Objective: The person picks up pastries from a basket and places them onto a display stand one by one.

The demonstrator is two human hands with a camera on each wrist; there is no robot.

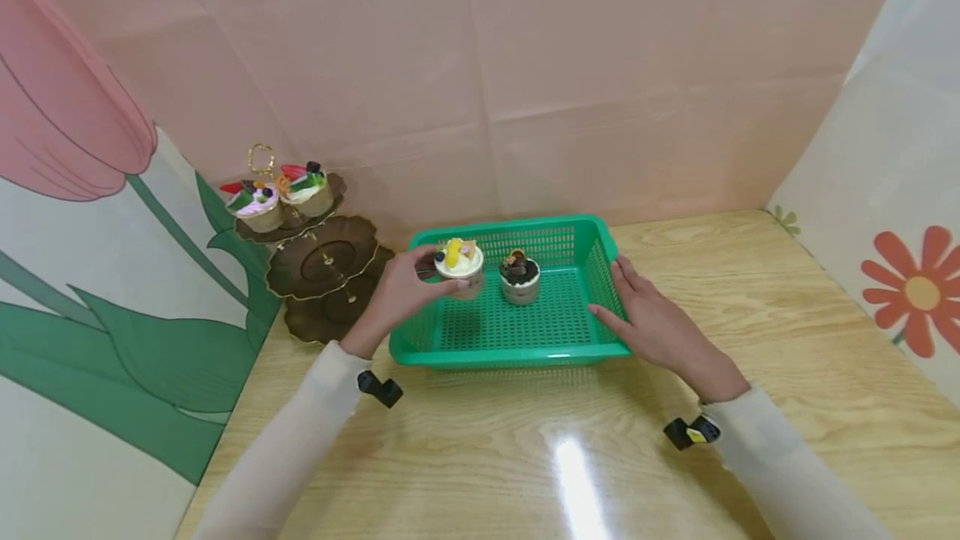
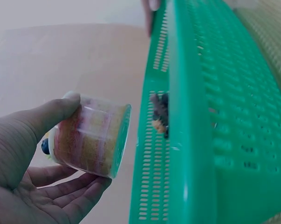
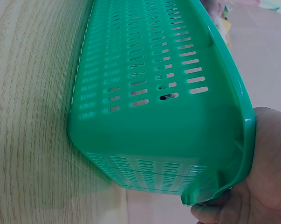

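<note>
My left hand [image 1: 402, 287] holds a dessert cup [image 1: 459, 267] between thumb and fingers, over the left part of a green basket [image 1: 510, 354]. Its clear wall shows layers of sponge and cream in the left wrist view, and white cream with yellow fruit and a blueberry tops it. A chocolate-topped dessert cup [image 1: 520, 280] stands inside the basket near the middle. At the basket's right end, my right hand [image 1: 660, 323] grips the rim, thumb on the inner side and fingers outside. The right wrist view shows that hand [image 3: 270, 163] around the rim's corner.
Left of the basket stands a brown three-tier stand [image 1: 322, 257] with gold edges. On its top tier sit a purple-cream cup [image 1: 258, 211] and a white-cream cup [image 1: 309, 194], both fruit-topped. A wooden table [image 1: 480, 448] carries everything, with a pink backdrop [image 1: 555, 82] behind.
</note>
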